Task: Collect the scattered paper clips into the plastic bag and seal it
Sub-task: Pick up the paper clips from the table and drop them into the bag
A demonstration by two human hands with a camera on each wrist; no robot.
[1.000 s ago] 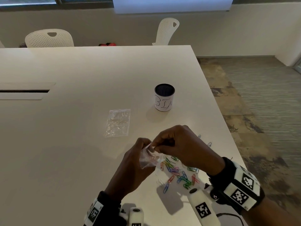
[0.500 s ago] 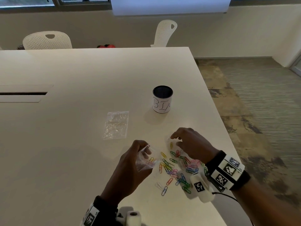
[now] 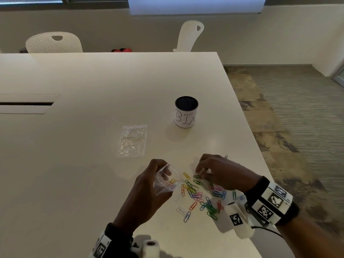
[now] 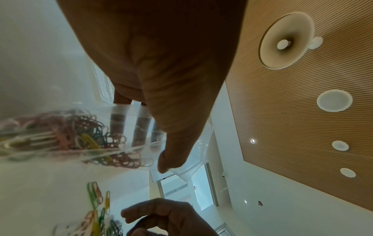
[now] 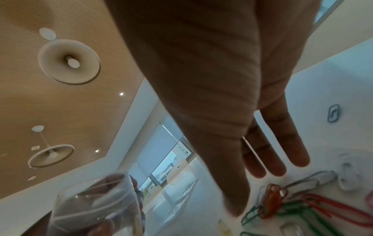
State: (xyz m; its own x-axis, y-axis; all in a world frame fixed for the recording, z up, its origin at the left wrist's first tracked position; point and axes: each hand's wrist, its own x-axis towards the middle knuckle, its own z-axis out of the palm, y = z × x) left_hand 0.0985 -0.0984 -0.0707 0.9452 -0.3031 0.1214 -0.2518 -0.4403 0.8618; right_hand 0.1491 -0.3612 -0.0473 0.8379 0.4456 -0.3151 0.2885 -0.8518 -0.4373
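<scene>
My left hand (image 3: pixel 163 171) pinches the rim of a small clear plastic bag (image 3: pixel 164 183) just above the white table, its mouth held open toward the right. Several coloured clips lie inside the bag (image 4: pixel 80 135). A scatter of coloured paper clips (image 3: pixel 202 199) lies on the table to its right. My right hand (image 3: pixel 200 173) is lowered onto the far side of that scatter. In the right wrist view its fingers (image 5: pixel 272 167) are spread and straight over the clips (image 5: pixel 302 206), with nothing pinched. One blue clip (image 5: pixel 334 113) lies apart, beyond the hand.
A second clear bag (image 3: pixel 132 140) lies flat further back on the table. A black-rimmed cup marked BIN (image 3: pixel 186 112) stands behind the clips. The table's right edge (image 3: pixel 260 164) runs close beside the right hand. White chairs (image 3: pixel 54 42) stand at the far side.
My right hand left the bag's mouth and moved right and down onto the clip pile. The left hand has kept hold of the bag in about the same place.
</scene>
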